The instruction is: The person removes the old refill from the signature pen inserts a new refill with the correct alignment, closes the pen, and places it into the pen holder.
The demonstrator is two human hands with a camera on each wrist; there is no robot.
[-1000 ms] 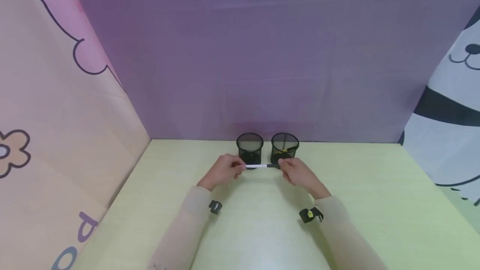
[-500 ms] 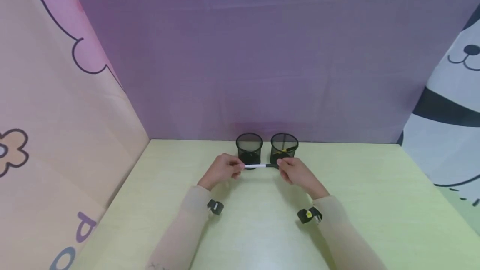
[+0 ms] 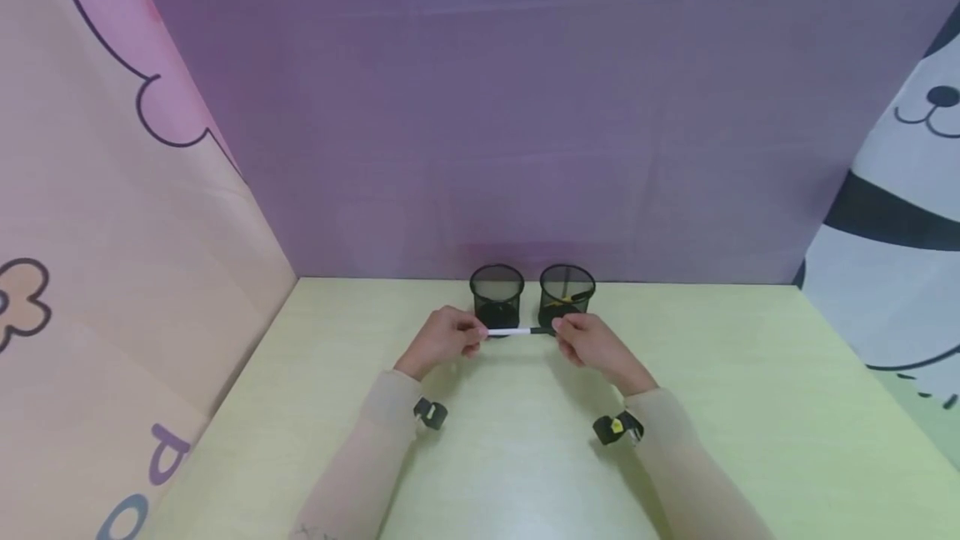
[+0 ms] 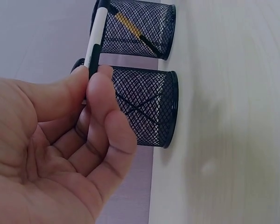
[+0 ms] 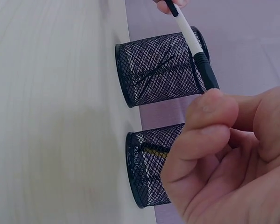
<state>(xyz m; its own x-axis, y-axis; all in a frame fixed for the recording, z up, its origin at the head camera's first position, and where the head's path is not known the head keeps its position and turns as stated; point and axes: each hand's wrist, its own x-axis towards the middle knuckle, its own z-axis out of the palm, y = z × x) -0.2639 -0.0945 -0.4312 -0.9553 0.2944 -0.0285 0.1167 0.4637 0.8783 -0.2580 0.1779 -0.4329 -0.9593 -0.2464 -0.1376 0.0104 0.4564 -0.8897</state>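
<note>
A slim pen (image 3: 512, 332), white in the barrel and black toward both ends, lies level between two hands. My left hand (image 3: 446, 336) pinches one end of it with thumb and forefinger. The black end at the other side is pinched by my right hand (image 3: 596, 346), whose fingertips hide its tip. Just behind the pen stand two black mesh pen cups, the left cup (image 4: 144, 84) and the right cup (image 4: 154, 23). Through the right cup's mesh shows a yellow-and-black pen (image 4: 130, 25). Thin dark crossing lines show through the left cup's mesh.
The cups stand on a pale table (image 3: 495, 457) close to its back edge, against a purple cloth wall (image 3: 487, 123). Patterned cloth panels, one with a flower (image 3: 22, 294), rise at both sides. Small black wrist cameras sit at both sleeves.
</note>
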